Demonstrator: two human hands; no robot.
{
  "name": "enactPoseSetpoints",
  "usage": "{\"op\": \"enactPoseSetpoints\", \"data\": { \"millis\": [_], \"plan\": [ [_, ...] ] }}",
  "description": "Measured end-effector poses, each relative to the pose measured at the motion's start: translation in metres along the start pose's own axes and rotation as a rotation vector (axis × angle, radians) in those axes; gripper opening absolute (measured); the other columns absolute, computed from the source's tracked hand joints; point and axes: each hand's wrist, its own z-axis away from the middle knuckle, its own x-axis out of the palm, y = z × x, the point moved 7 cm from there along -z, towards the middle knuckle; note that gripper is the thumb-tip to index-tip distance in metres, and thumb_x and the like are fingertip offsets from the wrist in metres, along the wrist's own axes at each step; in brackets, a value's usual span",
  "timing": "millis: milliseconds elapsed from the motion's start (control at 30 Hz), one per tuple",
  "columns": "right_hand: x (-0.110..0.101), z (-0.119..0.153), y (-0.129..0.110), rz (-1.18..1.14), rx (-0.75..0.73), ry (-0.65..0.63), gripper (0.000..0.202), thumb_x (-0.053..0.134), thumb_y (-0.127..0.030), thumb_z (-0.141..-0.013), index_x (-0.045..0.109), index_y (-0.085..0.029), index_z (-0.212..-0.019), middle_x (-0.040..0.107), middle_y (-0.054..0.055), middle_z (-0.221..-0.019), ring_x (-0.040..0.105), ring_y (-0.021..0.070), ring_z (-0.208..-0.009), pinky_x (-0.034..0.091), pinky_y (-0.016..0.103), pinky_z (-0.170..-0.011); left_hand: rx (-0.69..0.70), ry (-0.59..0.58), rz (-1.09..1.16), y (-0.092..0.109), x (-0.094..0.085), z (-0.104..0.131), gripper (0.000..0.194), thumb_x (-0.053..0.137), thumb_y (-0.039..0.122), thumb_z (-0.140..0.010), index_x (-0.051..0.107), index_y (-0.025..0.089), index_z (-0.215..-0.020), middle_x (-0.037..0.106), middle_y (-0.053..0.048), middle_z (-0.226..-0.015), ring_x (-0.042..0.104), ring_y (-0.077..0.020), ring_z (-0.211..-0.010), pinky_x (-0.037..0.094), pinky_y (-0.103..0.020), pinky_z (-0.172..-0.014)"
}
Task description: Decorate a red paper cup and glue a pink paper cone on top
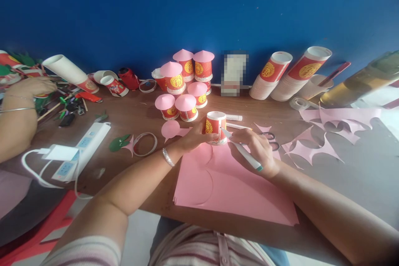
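A red and white paper cup (216, 122) with a gold emblem stands over the stack of pink paper (237, 191). My left hand (198, 138) is closed round its left side and lower part. A white pen-like tool with a green end (247, 156) is gripped in my right hand (257, 149), its tip against the cup's side; I cannot make out its exact kind. Round outlines show on the top pink sheet. Scissors (274, 145) lie partly hidden behind my right hand. A white stick-like piece (238, 126) lies just behind the cup.
Several red cups with pink cone tops (186, 103) stand at the back. Two leaning cup stacks (307, 72), a tape roll (299, 103) and pink offcuts (308, 147) are at right. A power strip (82, 149) and another person's hand (28, 91) are at left.
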Motion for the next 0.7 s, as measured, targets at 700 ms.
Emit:
{"op": "enactPoseSetpoints", "data": {
  "millis": [700],
  "plan": [
    [-0.007,-0.01,-0.001,0.01,-0.013,-0.028,0.03,0.066,-0.005,-0.097,0.062,-0.022,-0.121,0.073,0.001,-0.086,0.072,0.0153,-0.07,0.058,0.025,-0.062,-0.013,0.017,-0.002,0.011,0.006,0.002,0.045,0.089,0.039,-0.08,0.067,0.018,-0.113,0.07,-0.007,-0.103,0.066,-0.0215,-0.098,0.056,-0.035,-0.086]
  ]
}}
